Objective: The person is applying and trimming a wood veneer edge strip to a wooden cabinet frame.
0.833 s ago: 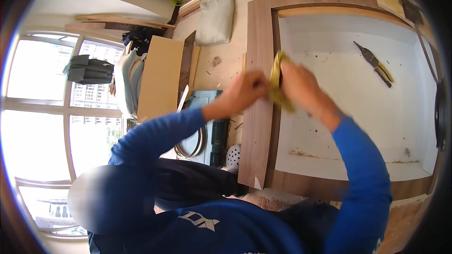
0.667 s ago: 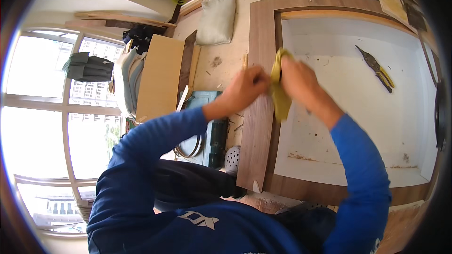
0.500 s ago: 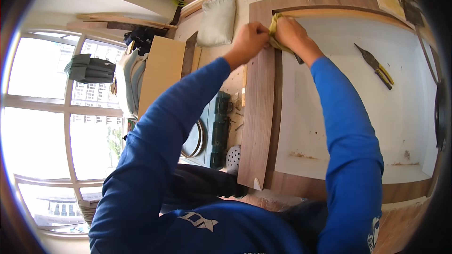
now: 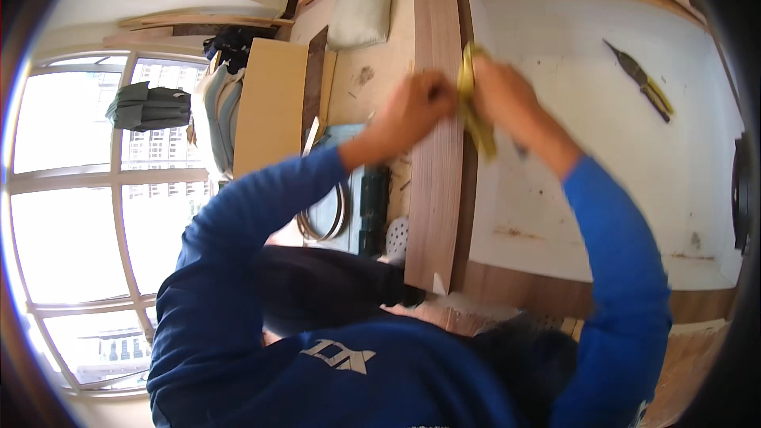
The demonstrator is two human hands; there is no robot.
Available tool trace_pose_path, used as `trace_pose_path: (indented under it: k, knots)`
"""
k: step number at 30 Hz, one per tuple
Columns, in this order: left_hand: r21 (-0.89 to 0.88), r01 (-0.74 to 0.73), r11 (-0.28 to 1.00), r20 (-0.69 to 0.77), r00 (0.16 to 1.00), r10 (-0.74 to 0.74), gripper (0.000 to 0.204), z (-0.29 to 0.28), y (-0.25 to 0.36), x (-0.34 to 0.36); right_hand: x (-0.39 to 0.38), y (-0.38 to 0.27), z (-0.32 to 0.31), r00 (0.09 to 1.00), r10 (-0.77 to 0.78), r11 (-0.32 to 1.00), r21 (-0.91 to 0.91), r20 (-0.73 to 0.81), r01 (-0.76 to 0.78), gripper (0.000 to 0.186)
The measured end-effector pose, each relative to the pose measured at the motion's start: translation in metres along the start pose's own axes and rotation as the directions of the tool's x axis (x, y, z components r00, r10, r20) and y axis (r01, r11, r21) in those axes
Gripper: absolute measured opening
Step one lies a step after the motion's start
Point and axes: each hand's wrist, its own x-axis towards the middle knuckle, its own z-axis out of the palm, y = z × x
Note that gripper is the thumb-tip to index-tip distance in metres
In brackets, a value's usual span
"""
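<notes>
My right hand (image 4: 501, 95) is closed round a yellow-green cloth (image 4: 469, 111), which hangs down along the inner edge of a wood-grain frame. Beside it my left hand (image 4: 418, 107) has its fingers curled in a pinch, close against the cloth's left side. Anything between those fingers is hidden, and both hands are slightly blurred. Below the right hand a small grey tip (image 4: 520, 149) shows, too smeared to name. Under the hands runs the wood-grain frame (image 4: 432, 206), set around a pale recessed panel (image 4: 547, 198).
Yellow-and-black handled snips (image 4: 639, 81) lie on the panel's right part. To the left are a pale sack (image 4: 361, 4), a light wooden board (image 4: 271, 111) and a dark green case (image 4: 372, 206). A dark garment (image 4: 149, 106) hangs by the windows.
Both hands have come nearer to me, bringing the cloth along. More of the cloth now hangs below my right hand. The whole view has shifted slightly.
</notes>
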Motion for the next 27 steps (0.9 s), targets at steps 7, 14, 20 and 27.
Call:
trace_pose_path:
  k: [7, 14, 20, 27]
  knots:
    - [-0.110, 0.110, 0.988, 0.213, 0.973, -0.085, 0.015, -0.007, 0.005, -0.023, -0.036, -0.016, -0.007, 0.997, -0.050, 0.999, 0.004, 0.065, 0.050, 0.015]
    - [-0.111, 0.240, 0.964, 0.409, 0.896, -0.175, 0.010, 0.011, 0.045, -0.143, -0.153, -0.044, -0.006, 0.933, -0.015, 1.000, 0.005, 0.360, 0.014, 0.012]
    - [-0.230, 0.088, 0.969, 0.139, 0.989, -0.057, 0.017, 0.017, 0.022, -0.069, -0.088, -0.027, 0.000, 0.992, -0.068, 0.997, 0.041, 0.110, 0.064, 0.014]
    - [-0.167, 0.415, 0.894, 0.500, 0.817, -0.286, 0.008, 0.013, 0.055, -0.177, -0.186, -0.064, -0.007, 0.926, -0.049, 0.999, 0.029, 0.375, 0.041, 0.013]
